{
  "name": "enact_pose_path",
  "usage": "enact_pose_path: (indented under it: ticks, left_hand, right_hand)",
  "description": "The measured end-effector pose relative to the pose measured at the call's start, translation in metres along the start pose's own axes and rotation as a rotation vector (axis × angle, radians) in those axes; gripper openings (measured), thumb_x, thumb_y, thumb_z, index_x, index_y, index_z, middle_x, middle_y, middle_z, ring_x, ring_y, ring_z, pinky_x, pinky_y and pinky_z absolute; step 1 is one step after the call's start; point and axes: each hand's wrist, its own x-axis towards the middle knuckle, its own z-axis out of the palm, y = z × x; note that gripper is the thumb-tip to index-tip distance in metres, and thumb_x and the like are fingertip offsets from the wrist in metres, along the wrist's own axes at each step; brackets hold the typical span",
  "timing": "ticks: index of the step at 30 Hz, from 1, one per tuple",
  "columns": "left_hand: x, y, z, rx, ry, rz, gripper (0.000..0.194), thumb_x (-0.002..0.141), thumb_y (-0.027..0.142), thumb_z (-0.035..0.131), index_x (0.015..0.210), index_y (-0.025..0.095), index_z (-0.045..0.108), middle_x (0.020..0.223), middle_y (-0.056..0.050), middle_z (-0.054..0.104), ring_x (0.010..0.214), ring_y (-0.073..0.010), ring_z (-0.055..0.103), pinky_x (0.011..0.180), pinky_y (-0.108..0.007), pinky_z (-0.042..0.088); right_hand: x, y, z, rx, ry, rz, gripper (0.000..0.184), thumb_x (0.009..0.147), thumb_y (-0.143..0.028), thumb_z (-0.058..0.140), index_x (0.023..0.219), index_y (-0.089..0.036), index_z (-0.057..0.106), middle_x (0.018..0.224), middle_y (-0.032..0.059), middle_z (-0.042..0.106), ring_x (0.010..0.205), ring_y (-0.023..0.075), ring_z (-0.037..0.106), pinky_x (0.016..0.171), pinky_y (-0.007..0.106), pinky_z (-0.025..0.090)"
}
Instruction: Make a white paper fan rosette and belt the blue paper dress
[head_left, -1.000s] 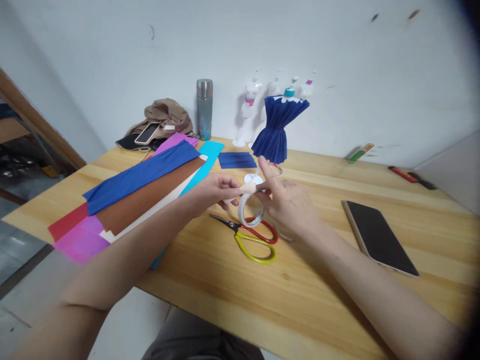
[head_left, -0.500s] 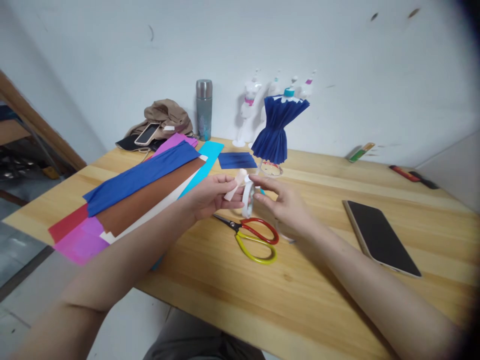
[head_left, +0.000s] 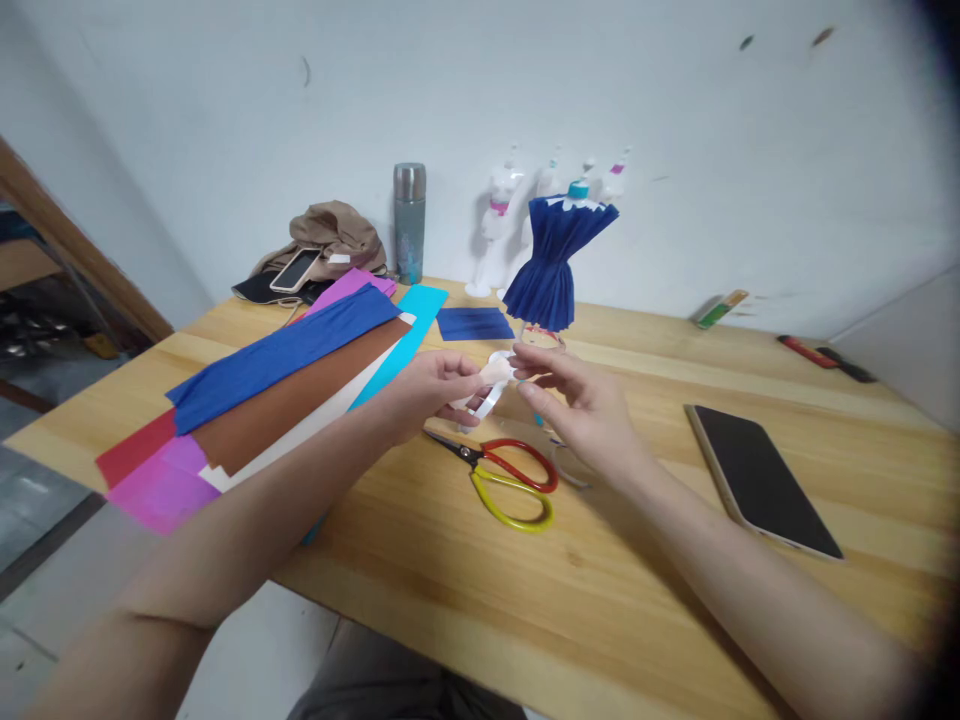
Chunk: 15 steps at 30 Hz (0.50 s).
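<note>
Inside surface's (head_left: 637,590) near edge | left fingers (head_left: 463,384) pinching pale flat strip (head_left: 496,373) | right fingers (head_left: 551,362) spread | white ring-shaped roll (head_left: 491,401) now more tilted

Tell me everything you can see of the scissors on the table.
The scissors lie flat on the wooden table; neither the left hand nor the right hand grips them. Dark, metal-looking pointed blades, seemingly closed, point left; a round pivot joins them to two smooth, glossy loop handles, one red, one yellow.

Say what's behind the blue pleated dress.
Behind the blue pleated dress, tops of white mannequins show above its upper edge; the parts directly behind it are covered.
</note>
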Motion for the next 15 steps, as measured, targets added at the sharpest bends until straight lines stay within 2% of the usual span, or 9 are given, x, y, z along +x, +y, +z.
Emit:
enact_pose_path:
  ticks: [3,5,10,15]
  left_hand:
    - [0.001,-0.002,0.002,0.05,-0.005,-0.002,0.029,0.072,0.032,0.084,0.076,0.012,0.062,0.074,-0.003,0.068,0.067,-0.0108,0.065,0.059,-0.023,0.058]
    - [0.001,-0.002,0.003,0.065,-0.021,0.002,0.03,0.072,0.033,0.084,0.077,0.012,0.062,0.076,-0.004,0.069,0.068,-0.0116,0.066,0.059,-0.024,0.058]
    - [0.001,-0.002,0.001,0.079,-0.032,0.011,0.029,0.073,0.035,0.082,0.078,0.013,0.064,0.075,-0.005,0.069,0.067,-0.012,0.065,0.059,-0.026,0.058]
    - [0.002,-0.001,0.002,0.155,0.026,0.091,0.02,0.074,0.028,0.078,0.078,0.013,0.066,0.072,-0.003,0.069,0.064,-0.0112,0.064,0.056,-0.023,0.055]
  right_hand:
    - [-0.002,-0.006,0.002,-0.006,-0.074,0.048,0.049,0.083,-0.035,0.07,0.13,-0.027,0.064,0.118,0.0098,0.072,0.096,0.0262,0.067,0.076,0.043,0.056]
    - [-0.002,-0.004,0.002,-0.021,-0.092,0.05,0.049,0.082,-0.031,0.067,0.131,-0.027,0.063,0.12,0.0097,0.071,0.092,0.0243,0.065,0.073,0.041,0.055]
    - [0.001,0.004,-0.002,-0.101,-0.09,-0.03,0.042,0.083,-0.02,0.06,0.124,-0.026,0.067,0.112,0.0087,0.072,0.083,0.0211,0.063,0.069,0.038,0.053]
    - [0.003,0.011,-0.002,-0.14,-0.177,-0.087,0.02,0.087,-0.019,0.058,0.1,-0.021,0.073,0.093,0.0076,0.07,0.076,0.0193,0.061,0.066,0.036,0.051]
